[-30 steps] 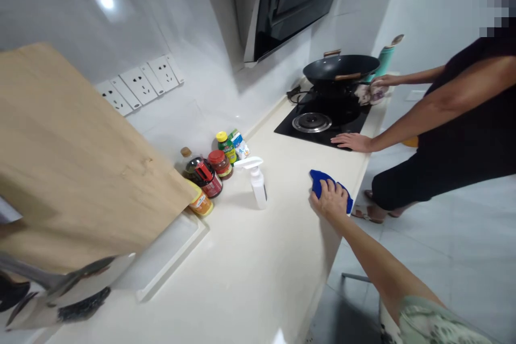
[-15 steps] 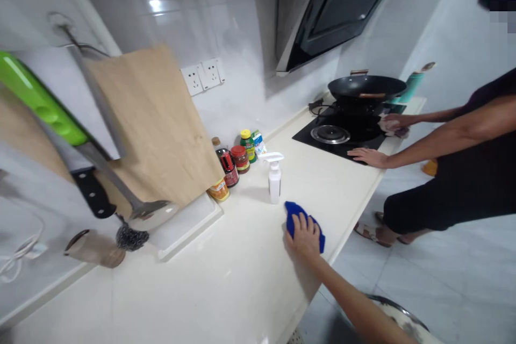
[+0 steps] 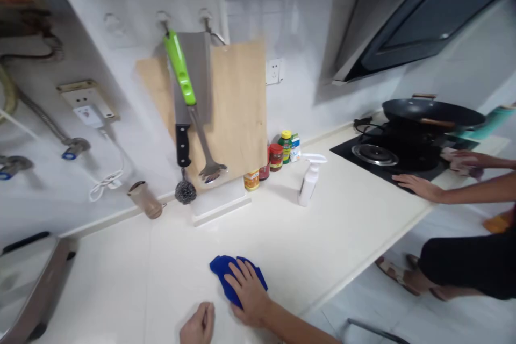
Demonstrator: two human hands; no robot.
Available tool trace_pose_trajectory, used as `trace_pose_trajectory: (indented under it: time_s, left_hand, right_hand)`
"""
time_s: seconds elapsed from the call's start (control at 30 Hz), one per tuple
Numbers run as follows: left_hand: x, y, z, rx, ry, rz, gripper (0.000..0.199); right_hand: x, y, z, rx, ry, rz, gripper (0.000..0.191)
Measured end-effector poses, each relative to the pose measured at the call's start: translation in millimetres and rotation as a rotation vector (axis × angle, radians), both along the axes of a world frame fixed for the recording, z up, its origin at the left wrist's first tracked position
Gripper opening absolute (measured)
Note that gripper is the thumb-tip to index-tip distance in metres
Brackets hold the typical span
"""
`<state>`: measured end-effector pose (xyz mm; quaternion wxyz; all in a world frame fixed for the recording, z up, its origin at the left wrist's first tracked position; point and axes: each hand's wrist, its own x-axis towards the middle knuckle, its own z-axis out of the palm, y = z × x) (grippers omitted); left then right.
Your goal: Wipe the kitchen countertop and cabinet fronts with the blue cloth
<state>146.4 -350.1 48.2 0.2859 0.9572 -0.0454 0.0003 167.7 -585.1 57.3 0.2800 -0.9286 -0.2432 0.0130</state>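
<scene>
My right hand [image 3: 250, 293] presses down on a blue cloth [image 3: 230, 279] on the white countertop [image 3: 322, 247], its fingers spread over the fabric. Just left of it, at the bottom of the view, my left hand [image 3: 198, 325] rests by the counter with its fingers curled in and nothing visible in them. A white spray bottle [image 3: 308, 185] stands upright on the counter, beyond the cloth to the right.
A cutting board [image 3: 237, 113], cleaver [image 3: 197, 75] and green-handled slotted spoon [image 3: 183, 72] hang at the wall. Jars [image 3: 276, 157] line the backsplash. A wok [image 3: 433, 113] sits on the black cooktop [image 3: 419, 158], where another person's hands [image 3: 419, 187] rest. A metal-sided appliance [image 3: 36, 290] stands left.
My right hand has slid the blue cloth leftward along the counter, away from the spray bottle. My left hand has come into view. The camera has turned left.
</scene>
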Motion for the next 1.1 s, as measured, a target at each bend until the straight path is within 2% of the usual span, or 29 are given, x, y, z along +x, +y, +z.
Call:
trace_pose_trajectory:
  time_s: [0.07, 0.1, 0.23, 0.3, 0.4, 0.5, 0.6, 0.7, 0.8, 0.87, 0.97, 1.03, 1.1]
  left_hand:
    - [-2, -1, 3.4, -0.006, 0.000, -0.009, 0.041]
    - [-4, -2, 5.7, -0.011, 0.002, -0.012, 0.041]
    - [-9, -4, 13.7, -0.042, 0.018, -0.015, 0.045]
    - [-11, -3, 16.7, -0.069, 0.037, -0.010, 0.046]
    - [-9, -6, 21.3, -0.170, 0.110, 0.056, 0.049]
    - [-1, -23, 27.6, -0.524, 0.284, 0.141, 0.061]
    - [6, -59, 37.0, -0.948, 0.612, 0.138, 0.093]
    - [5, -97, 48.2, -1.241, 0.905, 0.057, 0.104]
    - [2, -118, 54.6, -1.423, 0.905, 0.060, 0.103]
    - [3, -121, 53.8, -1.368, 0.822, 0.123, 0.099]
    - [5, -113, 47.9, -1.132, 0.635, 0.133, 0.088]
    - [5, -104, 45.2, -0.934, 0.509, 0.082, 0.076]
    - [2, -95, 46.1, -0.623, 0.437, 0.024, 0.061]
  right_hand:
    - [-3, -8, -1.4, 0.009, -0.017, 0.022, 0.070]
    - [-3, -13, -3.2, 0.021, -0.023, -0.015, 0.064]
    - [2, -41, -5.4, 0.139, -0.017, -0.360, 0.056]
    - [5, -59, 5.1, 0.210, 0.008, -0.517, 0.057]
    - [7, -85, 38.6, 0.447, 0.136, -0.648, 0.063]
    - [2, -92, 79.3, 0.856, 0.378, -0.647, 0.067]
    - [-5, -82, 107.1, 1.190, 0.570, -0.583, 0.068]
    - [-11, -68, 114.1, 1.325, 0.609, -0.523, 0.064]
    - [-16, -62, 108.0, 1.323, 0.641, -0.535, 0.062]
    - [-20, -60, 102.0, 1.327, 0.667, -0.563, 0.061]
    - [-26, -58, 89.7, 1.400, 0.730, -0.568, 0.050]
    - [-31, -56, 75.7, 1.452, 0.779, -0.608, 0.045]
    - [-35, -57, 56.7, 1.433, 0.821, -0.692, 0.045]
